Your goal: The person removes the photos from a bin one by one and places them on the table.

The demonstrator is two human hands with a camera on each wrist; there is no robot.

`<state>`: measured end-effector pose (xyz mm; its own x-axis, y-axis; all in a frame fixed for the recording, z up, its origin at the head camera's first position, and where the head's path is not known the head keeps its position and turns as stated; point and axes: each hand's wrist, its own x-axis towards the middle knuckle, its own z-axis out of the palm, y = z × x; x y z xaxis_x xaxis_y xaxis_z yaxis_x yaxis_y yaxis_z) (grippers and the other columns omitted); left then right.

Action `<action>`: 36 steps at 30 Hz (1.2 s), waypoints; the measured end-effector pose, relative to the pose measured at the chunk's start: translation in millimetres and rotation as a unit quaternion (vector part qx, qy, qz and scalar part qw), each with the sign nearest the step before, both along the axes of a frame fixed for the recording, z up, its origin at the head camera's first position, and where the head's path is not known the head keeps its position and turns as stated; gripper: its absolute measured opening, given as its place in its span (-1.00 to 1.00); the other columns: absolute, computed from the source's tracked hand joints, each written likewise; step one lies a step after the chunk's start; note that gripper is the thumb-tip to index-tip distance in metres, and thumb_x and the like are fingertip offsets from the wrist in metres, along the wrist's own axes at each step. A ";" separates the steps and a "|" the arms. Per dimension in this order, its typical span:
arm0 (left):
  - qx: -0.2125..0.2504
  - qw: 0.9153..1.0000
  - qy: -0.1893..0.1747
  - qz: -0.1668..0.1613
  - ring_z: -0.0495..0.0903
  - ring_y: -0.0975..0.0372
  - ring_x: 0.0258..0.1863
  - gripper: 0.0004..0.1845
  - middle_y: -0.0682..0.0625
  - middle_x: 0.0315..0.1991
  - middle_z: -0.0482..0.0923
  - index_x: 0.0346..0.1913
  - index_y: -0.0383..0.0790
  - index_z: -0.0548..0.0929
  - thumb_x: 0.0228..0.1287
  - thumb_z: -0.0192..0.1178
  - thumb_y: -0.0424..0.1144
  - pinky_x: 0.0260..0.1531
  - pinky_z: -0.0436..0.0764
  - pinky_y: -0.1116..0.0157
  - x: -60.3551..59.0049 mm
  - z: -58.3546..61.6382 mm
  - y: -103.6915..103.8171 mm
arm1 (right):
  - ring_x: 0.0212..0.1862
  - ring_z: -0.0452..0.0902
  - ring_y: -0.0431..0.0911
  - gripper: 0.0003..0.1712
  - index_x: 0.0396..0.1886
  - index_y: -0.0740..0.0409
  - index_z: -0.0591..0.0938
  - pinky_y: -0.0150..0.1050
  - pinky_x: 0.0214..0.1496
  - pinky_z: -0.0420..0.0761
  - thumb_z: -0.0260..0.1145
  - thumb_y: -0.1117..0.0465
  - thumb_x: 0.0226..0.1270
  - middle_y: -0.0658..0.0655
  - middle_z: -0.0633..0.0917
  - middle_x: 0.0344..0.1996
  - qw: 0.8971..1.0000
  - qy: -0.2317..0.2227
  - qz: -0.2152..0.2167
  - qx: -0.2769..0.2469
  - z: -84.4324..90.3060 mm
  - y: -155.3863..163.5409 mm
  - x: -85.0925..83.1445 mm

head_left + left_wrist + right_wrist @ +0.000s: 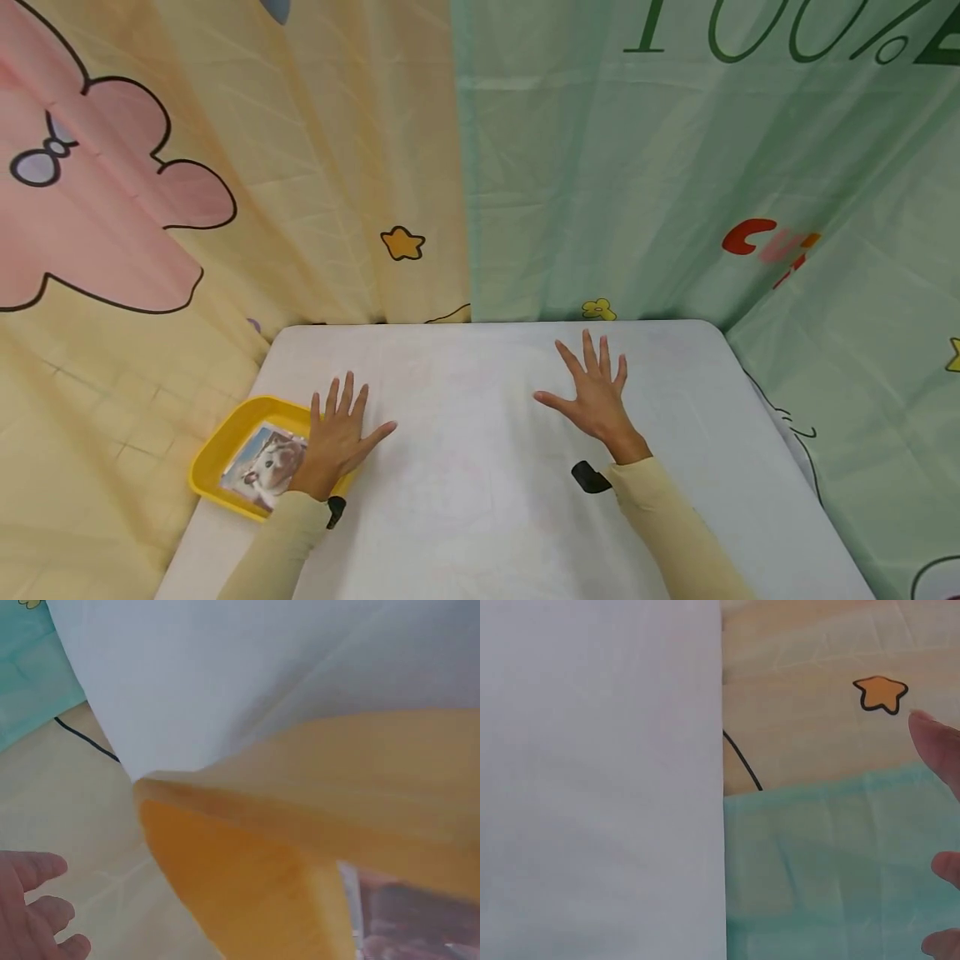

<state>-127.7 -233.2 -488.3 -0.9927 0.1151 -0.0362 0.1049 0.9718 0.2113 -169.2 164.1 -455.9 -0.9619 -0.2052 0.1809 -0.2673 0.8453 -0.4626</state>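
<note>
My left hand (pixel 337 442) is spread with straight fingers and holds nothing; in the head view it overlaps the right side of a yellow tray (pixel 206 454). Inside that tray lies a picture packet (pixel 266 467) showing a pale furry animal, partly hidden by the hand. The left wrist view shows the yellow tray (pixel 225 877) close up, with fingertips (pixel 49 911) at the lower left. Over the right half of the table, my right hand (pixel 596 404) has its fingers fanned out and grasps nothing. Its fingertips (pixel 934 742) edge into the right wrist view.
A white-covered table (pixel 465 467) spans the space before me. Behind it hangs a yellow and green printed curtain (pixel 525 167), which wraps round both sides. Dark wrist cameras (pixel 590 477) sit at both cuffs.
</note>
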 end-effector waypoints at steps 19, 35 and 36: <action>0.029 0.995 -0.085 0.054 -0.34 -0.36 0.41 -0.02 -0.60 0.41 -0.37 0.39 -0.70 -0.09 0.41 -0.06 0.19 0.35 -0.38 -0.21 9.2 -27.8 -12.7 | 0.51 -0.41 0.26 0.03 0.49 0.00 0.24 0.37 0.33 -0.46 0.35 -0.31 0.09 0.33 -0.08 0.52 1.000 0.009 0.008 -0.025 -7.0 -17.1 5.3; 0.075 0.987 -0.113 0.089 -0.60 -0.30 0.39 -0.09 -0.55 0.39 -0.65 0.39 -0.67 -0.35 0.46 -0.11 -0.01 0.32 -0.53 -0.17 8.9 -38.9 -13.8 | 0.50 -0.38 0.27 0.00 0.47 0.02 0.27 0.35 0.35 -0.44 0.35 -0.29 0.10 0.34 -0.05 0.51 0.999 0.002 0.012 -0.032 -14.5 -19.6 6.5; 0.079 0.986 -0.114 0.089 -0.62 -0.30 0.39 -0.09 -0.54 0.38 -0.67 0.39 -0.67 -0.36 0.46 -0.11 -0.03 0.32 -0.55 -0.17 8.4 -39.6 -13.7 | 0.50 -0.38 0.28 0.00 0.47 0.02 0.27 0.35 0.35 -0.44 0.35 -0.29 0.10 0.34 -0.05 0.51 0.999 0.001 0.012 -0.032 -15.1 -19.5 6.5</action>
